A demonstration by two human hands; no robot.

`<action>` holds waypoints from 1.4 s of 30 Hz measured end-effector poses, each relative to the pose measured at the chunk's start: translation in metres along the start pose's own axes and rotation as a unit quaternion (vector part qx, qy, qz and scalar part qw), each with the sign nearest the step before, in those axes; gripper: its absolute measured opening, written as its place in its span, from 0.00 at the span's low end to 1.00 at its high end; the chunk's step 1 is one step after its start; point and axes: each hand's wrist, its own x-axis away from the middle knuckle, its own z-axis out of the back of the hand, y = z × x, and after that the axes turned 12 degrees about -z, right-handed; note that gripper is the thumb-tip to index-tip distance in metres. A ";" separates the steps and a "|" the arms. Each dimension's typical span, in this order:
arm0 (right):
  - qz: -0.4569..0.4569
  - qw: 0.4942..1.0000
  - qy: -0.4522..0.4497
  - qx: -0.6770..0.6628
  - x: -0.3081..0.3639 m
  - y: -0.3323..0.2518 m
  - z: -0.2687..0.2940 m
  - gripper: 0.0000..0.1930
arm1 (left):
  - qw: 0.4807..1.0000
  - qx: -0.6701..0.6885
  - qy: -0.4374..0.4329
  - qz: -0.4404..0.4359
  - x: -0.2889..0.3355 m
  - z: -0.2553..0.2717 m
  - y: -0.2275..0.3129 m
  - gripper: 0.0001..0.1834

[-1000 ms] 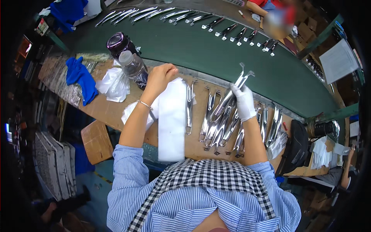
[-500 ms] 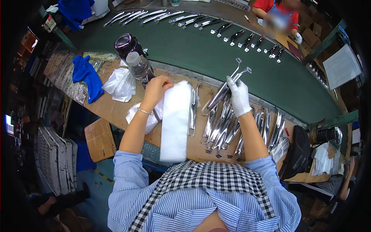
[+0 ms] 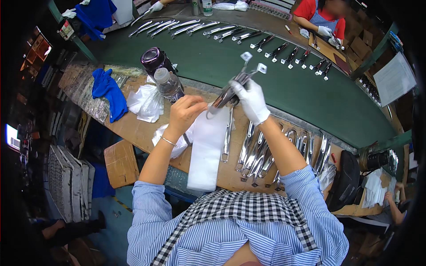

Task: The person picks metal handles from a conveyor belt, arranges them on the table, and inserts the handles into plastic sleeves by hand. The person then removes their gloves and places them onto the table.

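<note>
Right hand (image 3: 251,102) shifted leftward, clasping metal tool (image 3: 225,96); left hand (image 3: 183,116) curled at white bag (image 3: 205,153), hold unclear.

The metal tools (image 3: 254,155) are silver, the plastic bags (image 3: 205,155) white, the apron (image 3: 244,207) black-and-white checked, the shirt (image 3: 213,244) blue-and-white striped.

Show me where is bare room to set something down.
Green surface: bare area between the tool row and the bench, right of the gloved right hand. Bench: small bare patch between crumpled plastic bag and front edge. Crowded: right of the white sheet, among metal tools.
</note>
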 end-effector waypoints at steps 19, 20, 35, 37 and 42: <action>-0.087 0.979 -0.165 0.084 0.041 -0.009 -0.020 0.30 | 0.900 0.336 0.210 0.179 -0.121 0.055 -0.018 0.05; -0.099 0.980 -0.146 0.088 0.037 -0.007 -0.010 0.29 | 0.954 0.235 0.123 0.144 -0.117 0.060 -0.023 0.06; -0.116 0.797 0.314 0.502 -0.022 0.046 0.227 0.28 | 0.930 0.184 -0.094 0.303 0.007 -0.037 -0.021 0.14; -0.113 0.756 0.391 0.512 -0.027 0.041 0.249 0.32 | 0.922 0.170 -0.162 0.308 0.015 -0.040 -0.020 0.14; 0.094 0.805 0.318 0.492 -0.023 0.036 0.130 0.26 | 0.922 0.179 -0.112 0.324 0.021 -0.033 -0.020 0.09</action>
